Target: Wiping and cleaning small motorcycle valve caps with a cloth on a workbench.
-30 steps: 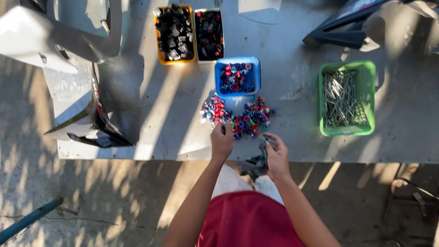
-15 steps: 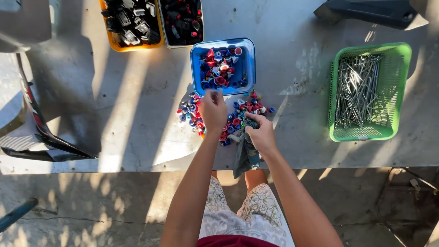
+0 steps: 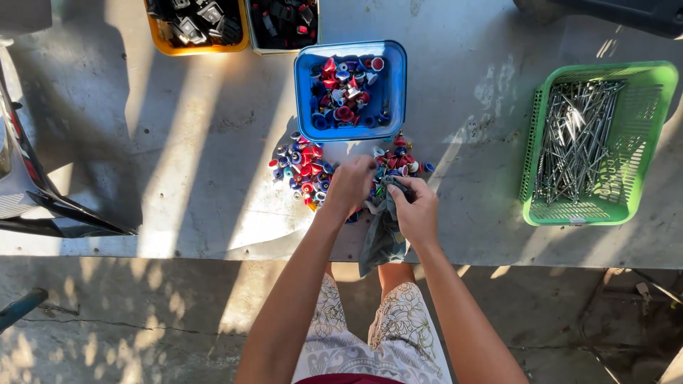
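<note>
The small red, blue and white caps [image 3: 307,168] are lying in a loose heap on the grey table [image 3: 178,156], just near of the blue tub [image 3: 395,85], which is itself part full of the same kind of pieces. The left hand [image 3: 350,186] is resting curled over the middle of the heap, fingers bent down among the pieces; whether it is pinching one is hidden under the knuckles. The right hand [image 3: 416,210] is closing around a dark grey rag [image 3: 383,235], which is hanging over the near edge of the table toward the person's knees, with the thumb and fingers gathering its top end just beside the right part of the heap.

To the right, well apart, a green basket [image 3: 644,142] is holding long metal rods. At the far edge, an orange tray [image 3: 203,47] and a neighbouring tray of dark parts [image 3: 284,25] are sitting side by side.

The risk here looks to lie in the heap sitting near the table's near edge: a sweep of the rag or a nudge from either wrist could be rolling the round pieces off onto the concrete floor [image 3: 107,320], where they would scatter. The rag, hanging mostly off the table, could also be dragging pieces along if pulled.
</note>
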